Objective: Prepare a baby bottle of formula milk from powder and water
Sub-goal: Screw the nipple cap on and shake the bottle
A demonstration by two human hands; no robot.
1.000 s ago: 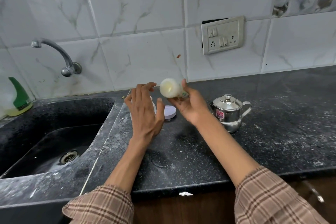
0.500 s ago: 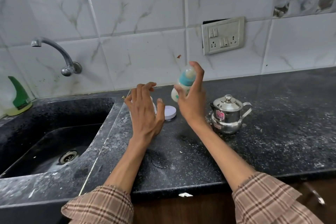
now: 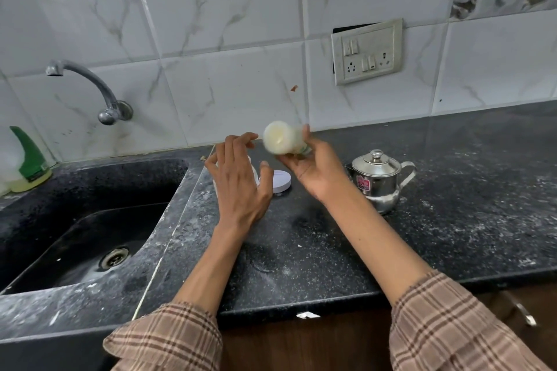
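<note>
Gripping the baby bottle (image 3: 282,137) around its body, the right hand (image 3: 316,170) holds it tipped on its side above the counter (image 3: 452,220), the pale, milky base turned toward the camera and blurred; the cap end is hidden behind the fingers. The left hand (image 3: 239,179) hovers just beside it with fingers spread and loosely curved, holding nothing, its back toward the camera. Behind that hand sits a white container (image 3: 254,173), mostly covered, and just to its right a round white lid (image 3: 281,181) lies flat on the counter. A small steel kettle (image 3: 376,179) with its lid on stands upright to the right of the right wrist, near the middle of the counter. The dark speckled counter is dusted with white marks. A black sink (image 3: 90,235) fills the left side, with a curved metal tap (image 3: 90,87) coming out of the tiled wall above it, and a bottle with a green top (image 3: 28,159) at the sink's far left corner. A switch and socket plate (image 3: 367,53) is mounted on the wall above the kettle. Checked sleeves (image 3: 446,328) cover both forearms at the near edge.
</note>
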